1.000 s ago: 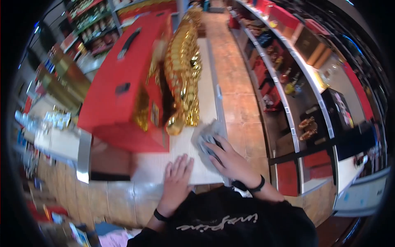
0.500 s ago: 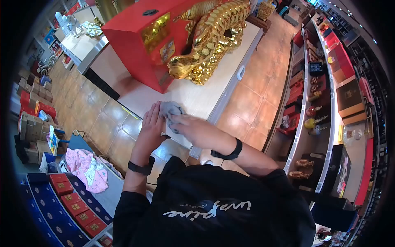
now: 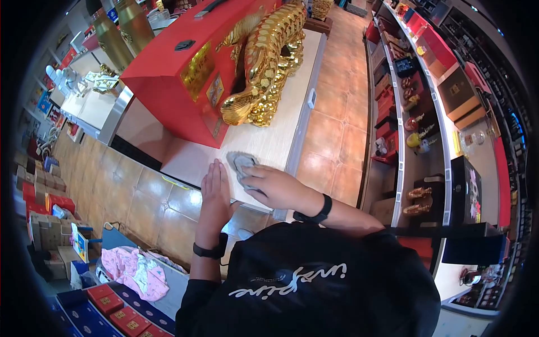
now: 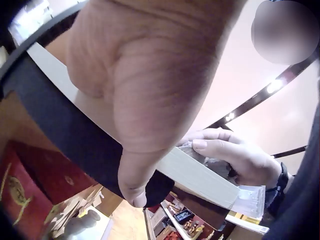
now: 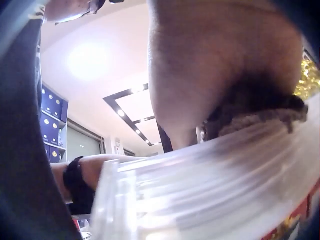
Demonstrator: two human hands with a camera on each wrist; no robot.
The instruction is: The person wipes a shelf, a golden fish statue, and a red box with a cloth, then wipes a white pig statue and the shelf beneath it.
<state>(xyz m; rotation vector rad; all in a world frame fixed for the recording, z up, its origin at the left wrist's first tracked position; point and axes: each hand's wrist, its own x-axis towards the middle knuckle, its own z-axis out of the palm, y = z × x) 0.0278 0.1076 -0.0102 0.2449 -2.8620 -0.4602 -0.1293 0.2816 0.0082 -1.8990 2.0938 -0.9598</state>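
My right hand (image 3: 275,188) holds a bunched grey cloth (image 3: 242,163) against the pale counter top (image 3: 266,147), near its front end. In the left wrist view, the right thumb and fingers lie over the same cloth (image 4: 187,149). My left hand (image 3: 215,191) rests at the counter's front edge, left of the cloth, fingers straight and together. Its thumb hangs down past the edge in the left wrist view. Beyond the hands lies a shiny gold ornament (image 3: 264,84) with a fan-like tail end, beside a big red box (image 3: 163,84).
Shelves (image 3: 401,163) with boxes and bottles line the right side, across a tiled aisle (image 3: 337,112). A white price-tag holder (image 3: 311,100) sits on the counter's right edge. At lower left are a pink cloth (image 3: 135,269) and red and blue boxes (image 3: 106,297).
The right hand and cloth went from the counter's right edge left to beside the left hand, then slightly apart from it. The left hand shifted from the counter top to its front edge.
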